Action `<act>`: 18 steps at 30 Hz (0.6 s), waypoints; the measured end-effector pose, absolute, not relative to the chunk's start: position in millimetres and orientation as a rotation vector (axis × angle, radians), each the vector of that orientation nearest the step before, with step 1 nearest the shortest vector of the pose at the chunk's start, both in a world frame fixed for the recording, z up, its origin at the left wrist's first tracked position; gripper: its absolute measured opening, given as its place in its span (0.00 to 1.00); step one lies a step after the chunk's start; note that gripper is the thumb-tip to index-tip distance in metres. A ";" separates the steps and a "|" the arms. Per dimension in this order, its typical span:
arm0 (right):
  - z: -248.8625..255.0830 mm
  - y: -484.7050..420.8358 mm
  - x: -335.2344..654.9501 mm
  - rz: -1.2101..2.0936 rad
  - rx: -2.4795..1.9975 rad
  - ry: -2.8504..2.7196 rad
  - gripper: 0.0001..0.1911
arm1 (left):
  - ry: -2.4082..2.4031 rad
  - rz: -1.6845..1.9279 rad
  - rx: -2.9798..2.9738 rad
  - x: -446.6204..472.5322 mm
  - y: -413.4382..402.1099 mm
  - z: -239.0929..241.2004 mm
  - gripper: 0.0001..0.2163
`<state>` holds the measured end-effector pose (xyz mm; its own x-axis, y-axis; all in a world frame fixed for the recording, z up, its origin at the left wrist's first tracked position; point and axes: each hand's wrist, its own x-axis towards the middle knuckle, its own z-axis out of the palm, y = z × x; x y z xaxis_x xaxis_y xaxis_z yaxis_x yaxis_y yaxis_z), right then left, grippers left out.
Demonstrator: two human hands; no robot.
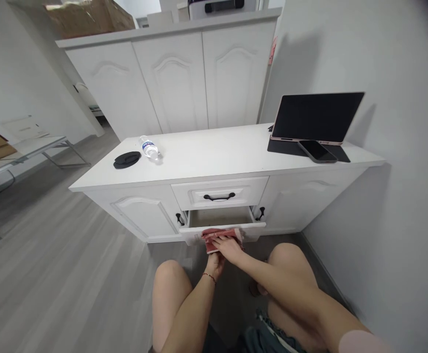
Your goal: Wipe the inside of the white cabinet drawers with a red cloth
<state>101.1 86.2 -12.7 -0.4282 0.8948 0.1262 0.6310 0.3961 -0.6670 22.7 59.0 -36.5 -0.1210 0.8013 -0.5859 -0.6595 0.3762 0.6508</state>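
I crouch in front of a low white cabinet (214, 157). Its lower middle drawer (221, 226) is pulled out. A red cloth (214, 236) lies over the drawer's front edge. My right hand (230, 246) rests flat on the cloth with its fingers stretched out. My left hand (214, 264) sits just under the right one, below the cloth, with a red string on the wrist; its fingers are mostly hidden. The upper drawer (219, 193) with its black handle is closed.
On the cabinet top lie a small water bottle (149, 148), a black round lid (126, 160), a propped tablet (316, 117) and a phone (317, 151). A tall white cupboard (177, 78) stands behind. A wall is on the right, a folding table (18, 152) on the left.
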 end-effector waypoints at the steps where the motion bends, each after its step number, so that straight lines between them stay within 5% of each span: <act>1: -10.8 86.4 108.2 0.694 -1.304 -2.267 0.22 | 1.114 1.243 0.145 22.2 59.3 -39.3 0.20; 8: -9.6 81.0 146.0 0.370 -1.414 -2.452 0.27 | 0.944 1.237 0.080 14.9 61.5 -54.7 0.24; 18: -27.3 70.9 196.3 0.314 -1.721 -2.285 0.26 | 0.988 1.194 -0.004 11.9 63.0 -52.1 0.20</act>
